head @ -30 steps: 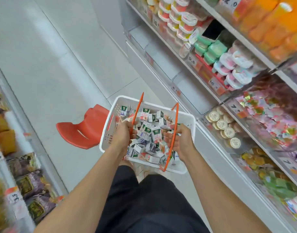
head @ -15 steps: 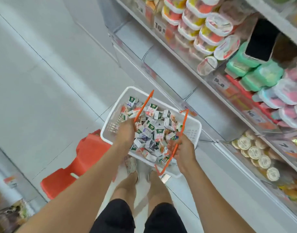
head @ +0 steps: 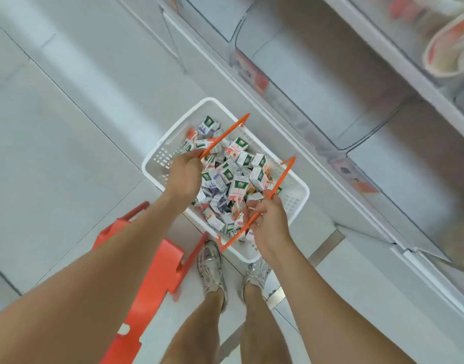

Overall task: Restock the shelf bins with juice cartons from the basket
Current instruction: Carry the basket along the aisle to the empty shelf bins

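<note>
A white plastic basket (head: pixel 161 158) hangs low in front of my feet, filled with several small white, green and red juice cartons (head: pixel 237 186). My left hand (head: pixel 184 174) grips the left orange handle (head: pixel 225 134) of the basket. My right hand (head: pixel 269 227) holds the right orange handle (head: pixel 284 174), fingers curled round it. Clear empty shelf bins (head: pixel 317 82) run along the lower shelf on the right, just beyond the basket.
An orange plastic stool (head: pixel 149 279) stands on the white tile floor at my left, close to my left shoe (head: pixel 211 266). A shelf edge with price labels (head: pixel 249 69) runs diagonally on the right. A blurred cup (head: pixel 451 46) sits on the upper shelf.
My view has tilted down and nearer the shelf. The basket has dropped lower toward the floor by my feet, both hands still on its handles. The stool now lies at lower left.
</note>
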